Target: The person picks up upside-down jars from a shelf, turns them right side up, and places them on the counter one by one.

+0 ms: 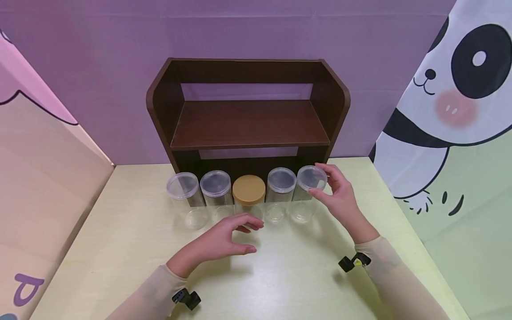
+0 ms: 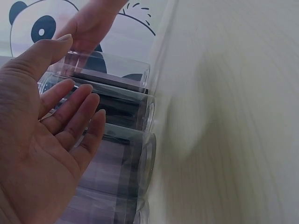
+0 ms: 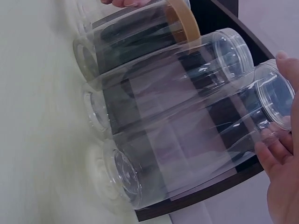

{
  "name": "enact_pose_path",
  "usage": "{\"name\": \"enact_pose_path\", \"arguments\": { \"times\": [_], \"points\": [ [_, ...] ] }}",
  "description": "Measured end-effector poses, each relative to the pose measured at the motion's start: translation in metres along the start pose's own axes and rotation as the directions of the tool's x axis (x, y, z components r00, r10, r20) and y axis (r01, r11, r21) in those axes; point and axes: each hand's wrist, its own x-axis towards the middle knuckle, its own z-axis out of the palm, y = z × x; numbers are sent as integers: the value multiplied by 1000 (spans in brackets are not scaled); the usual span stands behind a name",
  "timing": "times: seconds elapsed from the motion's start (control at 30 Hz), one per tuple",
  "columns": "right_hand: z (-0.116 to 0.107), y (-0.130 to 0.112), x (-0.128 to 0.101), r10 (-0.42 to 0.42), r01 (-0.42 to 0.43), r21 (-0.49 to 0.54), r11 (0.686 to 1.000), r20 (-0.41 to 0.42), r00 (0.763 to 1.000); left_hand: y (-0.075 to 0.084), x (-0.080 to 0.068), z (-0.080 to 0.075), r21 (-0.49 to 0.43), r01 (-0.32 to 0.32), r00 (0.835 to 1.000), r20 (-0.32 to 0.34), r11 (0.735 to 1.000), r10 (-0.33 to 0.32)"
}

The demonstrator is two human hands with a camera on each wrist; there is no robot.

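Several clear plastic jars stand upright in a row on the table. My right hand holds the rightmost clear jar around its transparent lid, thumb at the front and fingers at the far side. In the right wrist view, fingers show behind that jar's upper end. The middle jar has a tan lid. In front of it hovers my left hand, its fingers loosely bent and thumb apart, holding nothing. To the left of the tan-lidded jar are two clear-lidded jars, the nearer one and the outermost one.
A dark brown two-tier shelf stands directly behind the jars, against a purple backdrop. The pale wooden table extends in front. A panda-printed panel borders the right side, and a pale printed panel the left.
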Motion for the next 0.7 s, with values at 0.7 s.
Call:
{"name": "enact_pose_path", "arguments": {
  "times": [0.7],
  "points": [
    [6,19,-9,60,-60,2,998,-53,997,-2,-1,1,2,2,1000,-5,1000,-2]
  ]
}}
